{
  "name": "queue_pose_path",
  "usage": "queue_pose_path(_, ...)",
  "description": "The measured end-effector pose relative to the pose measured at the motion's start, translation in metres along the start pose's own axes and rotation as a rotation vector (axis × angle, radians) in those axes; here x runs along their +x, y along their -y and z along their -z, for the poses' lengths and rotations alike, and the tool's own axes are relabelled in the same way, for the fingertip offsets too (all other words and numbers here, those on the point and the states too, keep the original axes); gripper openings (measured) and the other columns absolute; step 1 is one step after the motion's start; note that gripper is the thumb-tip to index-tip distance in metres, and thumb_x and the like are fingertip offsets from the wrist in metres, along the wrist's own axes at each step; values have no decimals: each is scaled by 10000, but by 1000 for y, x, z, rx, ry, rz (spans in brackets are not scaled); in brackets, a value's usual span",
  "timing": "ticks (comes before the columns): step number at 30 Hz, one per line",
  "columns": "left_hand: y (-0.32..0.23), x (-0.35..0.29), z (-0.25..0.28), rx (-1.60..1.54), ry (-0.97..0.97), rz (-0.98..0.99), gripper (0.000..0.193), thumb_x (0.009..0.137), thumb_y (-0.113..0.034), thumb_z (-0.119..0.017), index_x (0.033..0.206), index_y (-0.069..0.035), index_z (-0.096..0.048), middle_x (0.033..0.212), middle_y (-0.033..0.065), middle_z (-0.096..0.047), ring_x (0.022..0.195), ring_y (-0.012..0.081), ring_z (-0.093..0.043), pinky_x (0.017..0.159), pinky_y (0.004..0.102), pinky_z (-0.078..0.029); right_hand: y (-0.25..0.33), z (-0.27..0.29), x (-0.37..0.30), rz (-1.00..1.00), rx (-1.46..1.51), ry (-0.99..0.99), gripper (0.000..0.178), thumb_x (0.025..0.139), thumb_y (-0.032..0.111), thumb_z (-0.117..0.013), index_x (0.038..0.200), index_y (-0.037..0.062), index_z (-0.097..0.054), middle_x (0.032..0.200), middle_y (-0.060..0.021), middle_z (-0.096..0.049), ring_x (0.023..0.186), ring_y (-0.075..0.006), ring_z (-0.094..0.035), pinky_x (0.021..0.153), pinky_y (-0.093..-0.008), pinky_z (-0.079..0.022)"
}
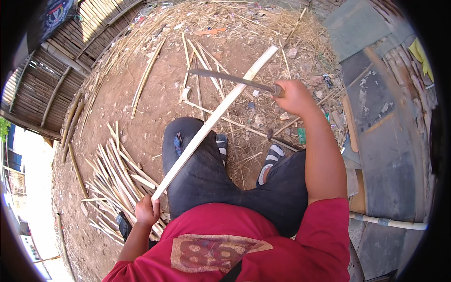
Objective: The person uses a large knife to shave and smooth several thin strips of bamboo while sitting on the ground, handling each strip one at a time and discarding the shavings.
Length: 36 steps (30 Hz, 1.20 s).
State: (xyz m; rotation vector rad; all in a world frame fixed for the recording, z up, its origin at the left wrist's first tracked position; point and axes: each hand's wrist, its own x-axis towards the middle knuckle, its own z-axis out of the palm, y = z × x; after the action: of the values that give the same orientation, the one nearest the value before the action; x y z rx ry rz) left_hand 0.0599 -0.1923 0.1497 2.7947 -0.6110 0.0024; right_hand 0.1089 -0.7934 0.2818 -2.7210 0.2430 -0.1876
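Observation:
A long pale strip of split bamboo (210, 123) slants across my left thigh, from low left up to the far right. Its near end is gripped by my left hand (147, 211), fingers closed round it. My right hand (295, 97) is wrapped round the handle of a long dark-bladed machete (230, 78). The blade points left and crosses over the strip near its far end; whether the edge touches the strip I cannot tell.
A heap of split bamboo strips (117, 183) lies on the dirt at my left. More loose strips (148, 77) are scattered ahead. Dark boards (376, 103) line the right side, and a bamboo wall (47, 89) stands at the left. A green plastic piece (301, 136) lies near my right foot.

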Motion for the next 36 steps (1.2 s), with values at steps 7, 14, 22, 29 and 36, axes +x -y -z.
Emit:
queue_pose_path(7, -5, 5, 2, -7, -1, 9, 334, 964, -315, -616, 840, -27, -500, 666, 253, -588, 634, 488, -606, 564, 560, -462, -18, -6, 2, -70, 77, -201, 409, 798, 236, -784, 1170, 85, -709, 1003, -217, -724, 937, -410, -691, 820, -481, -548)
queue_pose_path(14, -4, 3, 1, -19, -15, -13, 327, 968, -318, -606, 860, -21, -521, 669, 250, -589, 641, 494, -605, 572, 561, -461, 29, -25, -7, 178, -34, 9, 306, 770, 196, -774, 1052, 90, -718, 917, -207, -717, 896, -406, -691, 787, -482, -553)
queue_pose_path(22, -11, 4, 5, -24, -15, 18, 345, 975, -316, -605, 820, -25, -504, 668, 253, -587, 638, 499, -597, 583, 563, -461, -17, -16, 8, -115, 149, -182, 498, 844, 337, -807, 1160, -31, -695, 949, -262, -720, 954, -422, -701, 863, -435, -547)
queue_pose_path(29, -10, 4, 6, -47, -10, 4, 330, 970, -299, -616, 820, -26, -509, 667, 251, -588, 624, 497, -593, 568, 559, -458, 38, -4, -14, 134, -15, 199, 475, 844, 387, -788, 1155, 36, -710, 975, -237, -717, 961, -406, -696, 834, -478, -545)
queue_pose_path(36, -14, 7, 13, -24, 3, 9, 324, 966, -304, -629, 837, -24, -528, 668, 246, -595, 638, 482, -609, 583, 551, -468, 3, -11, 0, -73, 210, -69, 476, 844, 383, -796, 1160, 34, -720, 951, -232, -722, 930, -386, -705, 827, -472, -540)
